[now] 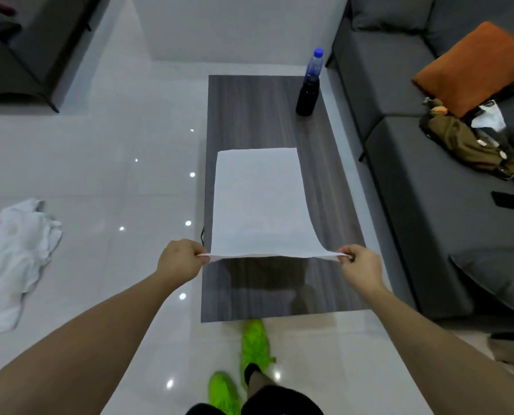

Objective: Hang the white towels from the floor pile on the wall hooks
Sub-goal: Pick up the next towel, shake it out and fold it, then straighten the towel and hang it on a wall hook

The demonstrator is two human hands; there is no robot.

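Note:
A white towel (260,205) is stretched flat over a dark wooden coffee table (249,295), its far end lying on the tabletop and its near edge lifted. My left hand (179,260) pinches the near left corner. My right hand (360,265) pinches the near right corner. A crumpled pile of white towels (13,262) lies on the glossy floor at the left. No wall hooks are in view.
A bottle with a blue cap (309,82) stands at the table's far right. A grey sofa (429,190) runs along the right, carrying an orange cushion (471,67) and an olive bag (468,142). Another dark seat (25,49) sits far left. My green shoes (254,342) are near the table.

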